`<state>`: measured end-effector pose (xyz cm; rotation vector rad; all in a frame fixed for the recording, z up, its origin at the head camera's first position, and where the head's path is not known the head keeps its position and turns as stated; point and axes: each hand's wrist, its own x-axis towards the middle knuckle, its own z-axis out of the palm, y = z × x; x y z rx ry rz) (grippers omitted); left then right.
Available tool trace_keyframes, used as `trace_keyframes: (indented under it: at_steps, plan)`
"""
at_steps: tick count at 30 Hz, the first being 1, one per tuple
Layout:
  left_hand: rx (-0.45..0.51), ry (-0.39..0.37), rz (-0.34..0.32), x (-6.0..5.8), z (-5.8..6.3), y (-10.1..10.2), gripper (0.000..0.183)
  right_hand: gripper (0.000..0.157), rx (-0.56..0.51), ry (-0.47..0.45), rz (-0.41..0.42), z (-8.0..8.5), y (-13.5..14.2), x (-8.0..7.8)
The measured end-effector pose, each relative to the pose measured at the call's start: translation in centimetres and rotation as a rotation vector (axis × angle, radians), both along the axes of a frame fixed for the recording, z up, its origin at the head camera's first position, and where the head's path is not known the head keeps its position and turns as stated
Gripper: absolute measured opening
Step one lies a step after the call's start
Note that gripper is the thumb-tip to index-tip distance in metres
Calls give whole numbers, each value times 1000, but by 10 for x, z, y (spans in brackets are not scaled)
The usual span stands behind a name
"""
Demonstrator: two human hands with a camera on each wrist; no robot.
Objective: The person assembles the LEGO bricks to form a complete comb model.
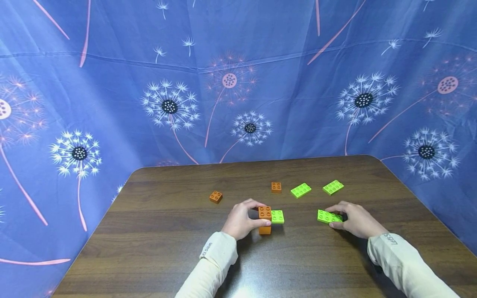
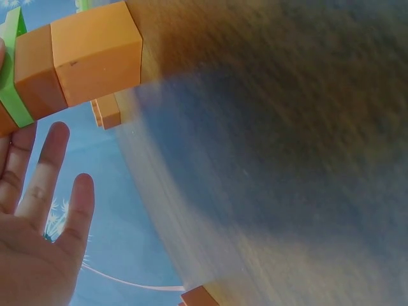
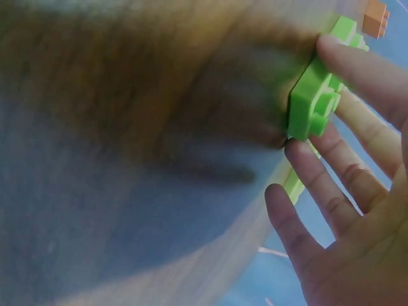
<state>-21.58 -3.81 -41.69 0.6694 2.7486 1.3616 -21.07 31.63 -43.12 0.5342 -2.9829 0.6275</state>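
My left hand (image 1: 242, 221) grips a small tower of orange toy bricks (image 1: 265, 213), thumb on the near side and fingers behind. A bright green flat brick (image 1: 277, 217) is sandwiched in the tower and juts out to the right. In the left wrist view the tower's orange base block (image 2: 99, 54) shows over the tabletop, with two fingers stretched out below it. Further right, my right hand (image 1: 355, 219) pinches another green eight-stud brick (image 1: 325, 216) at its right end between thumb and fingers. The right wrist view shows this green brick (image 3: 309, 92) side-on, close over the table.
Behind the hands lie two loose orange four-stud bricks, one at the left (image 1: 215, 196) and one near the middle (image 1: 276, 187). Two green flat bricks, one (image 1: 300, 190) and another (image 1: 333, 187), lie to their right. A blue dandelion-print cloth (image 1: 283, 95) hangs behind the brown wooden table (image 1: 156, 256).
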Motion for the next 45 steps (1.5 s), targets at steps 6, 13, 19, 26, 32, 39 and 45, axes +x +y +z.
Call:
trace_keyframes:
  at_steps: [6,13,19,26,32,39,45]
  plan:
    - [-5,8,-3,0,-1,0,40,41,-4,29,2,-3,-2,2]
    - [24,-4,0,-1,-2,0,40,40,-11,45,22,4,-8,6]
    - [57,-7,-1,-3,-4,1,39,41,-34,82,56,19,-21,10]
    - [75,-14,-2,-3,-5,0,38,42,-36,163,109,39,-40,15]
    - [62,-4,-2,-2,-4,0,38,42,-47,205,168,54,-58,17]
    - [40,16,-8,-3,-3,0,40,42,-41,205,208,68,-76,19]
    - [42,12,-13,-4,-4,-1,40,41,-49,190,245,74,-92,20]
